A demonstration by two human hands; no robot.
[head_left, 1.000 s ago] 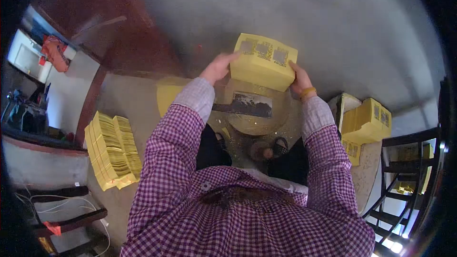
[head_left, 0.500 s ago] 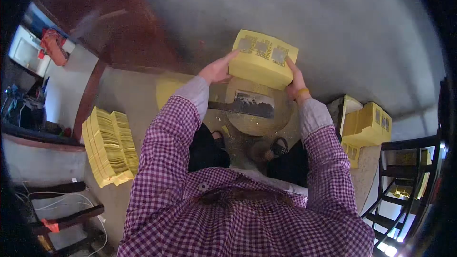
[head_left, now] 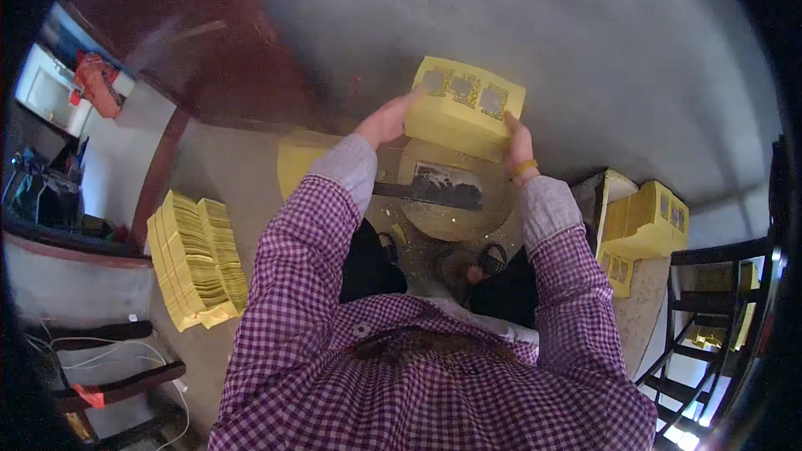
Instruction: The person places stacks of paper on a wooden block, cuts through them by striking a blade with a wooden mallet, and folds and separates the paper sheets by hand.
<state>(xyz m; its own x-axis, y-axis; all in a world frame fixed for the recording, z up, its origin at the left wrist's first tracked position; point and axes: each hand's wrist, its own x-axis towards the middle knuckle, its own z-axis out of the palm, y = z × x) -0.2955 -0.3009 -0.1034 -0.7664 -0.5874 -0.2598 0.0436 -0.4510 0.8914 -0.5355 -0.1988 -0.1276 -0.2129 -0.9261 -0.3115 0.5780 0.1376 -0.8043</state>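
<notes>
Between my two hands is a thick stack of yellow paper [head_left: 464, 117] with several grey printed patches on its top face. My left hand [head_left: 389, 119] grips its left end, and my right hand [head_left: 519, 142], with a yellow band at the wrist, holds the right end. The stack is above the far side of a round wooden chopping block [head_left: 493, 221]. On the block lies a cleaver [head_left: 447, 186] with a dark, stained wide blade, its handle pointing left. More yellow paper [head_left: 294, 167] shows beyond my left forearm, partly hidden.
Bundled yellow paper stacks [head_left: 196, 259] stand on the floor at left. Further printed yellow stacks [head_left: 647, 221] sit at right, beside a dark wooden ladder-like frame [head_left: 710, 326]. A dark rack with white cables [head_left: 109, 359] is at lower left. A grey wall rises ahead.
The view has shifted slightly. Both hands keep hold of the yellow paper stack, which stays almost in the same place above the block. The cleaver has not visibly moved on it.
</notes>
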